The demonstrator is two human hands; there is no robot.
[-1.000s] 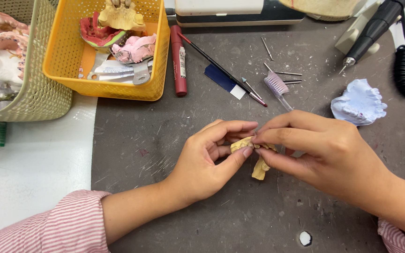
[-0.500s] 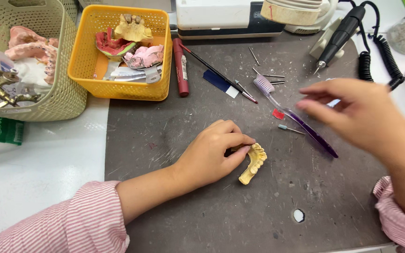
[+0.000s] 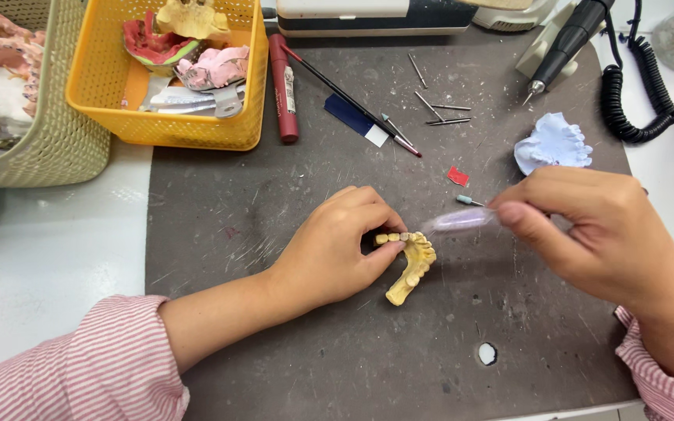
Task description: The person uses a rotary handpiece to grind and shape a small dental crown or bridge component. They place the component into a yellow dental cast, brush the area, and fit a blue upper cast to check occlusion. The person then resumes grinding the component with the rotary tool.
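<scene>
My left hand rests on the dark grey mat and pinches one end of a yellow dental cast shaped like an arch of teeth. My right hand holds a small purple brush, blurred by motion, with its head just above and to the right of the cast. Both wrists wear pink striped sleeves.
A yellow basket of pink and yellow casts stands at the back left beside a beige basket. A red marker, a thin brush, metal burs, a blue impression and a corded handpiece lie behind.
My right hand let go of the cast, picked up the purple brush at the back and brought it down to the cast. My left hand kept hold of the cast.
</scene>
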